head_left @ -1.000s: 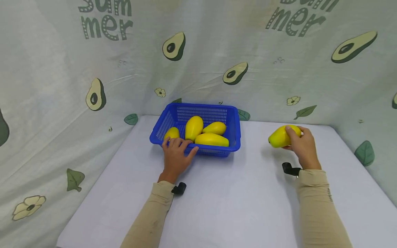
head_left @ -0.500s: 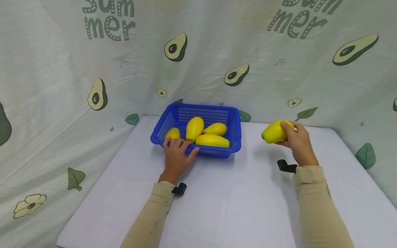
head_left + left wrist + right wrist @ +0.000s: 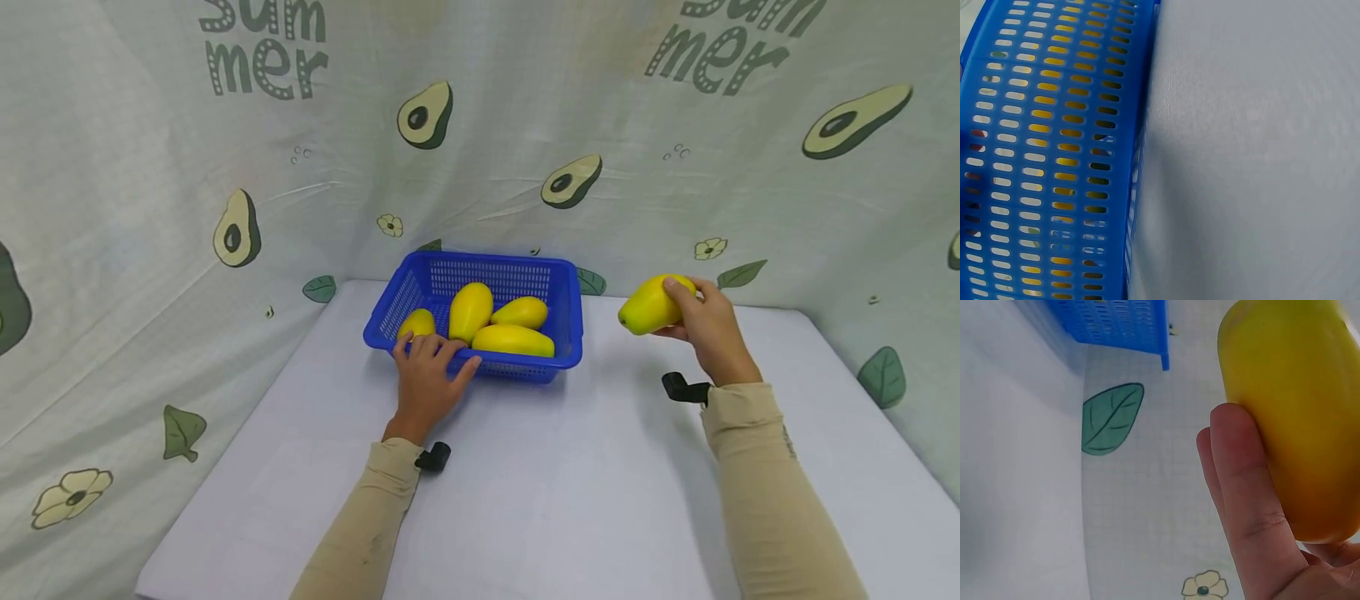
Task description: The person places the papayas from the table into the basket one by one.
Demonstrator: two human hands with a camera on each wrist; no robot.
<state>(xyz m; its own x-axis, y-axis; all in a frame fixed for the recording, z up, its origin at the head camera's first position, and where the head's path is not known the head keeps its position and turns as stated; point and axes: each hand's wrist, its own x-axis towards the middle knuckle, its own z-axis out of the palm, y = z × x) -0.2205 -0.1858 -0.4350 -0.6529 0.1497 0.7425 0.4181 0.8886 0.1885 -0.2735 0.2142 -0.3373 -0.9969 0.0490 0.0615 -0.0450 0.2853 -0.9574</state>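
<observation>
A blue plastic basket with slotted sides stands toward the back of the table. Several oblong yellow fruits lie inside it, among them one long fruit along the near wall. My left hand holds the basket's near rim, fingers over the edge and thumb on the outside. Right of the basket, my right hand grips another yellow fruit, shaped like a mango or small papaya, above the table. Its greenish end points left. The right wrist view shows that fruit close up, with fingers along its side.
A white-topped table extends under both forearms. Behind it and along its sides hangs a pale cloth printed with avocados, leaves and flowers. The basket's slotted wall fills the left of the left wrist view.
My right hand has lifted the yellow fruit and carried it left toward the basket. The left hand and the basket have stayed in place.
</observation>
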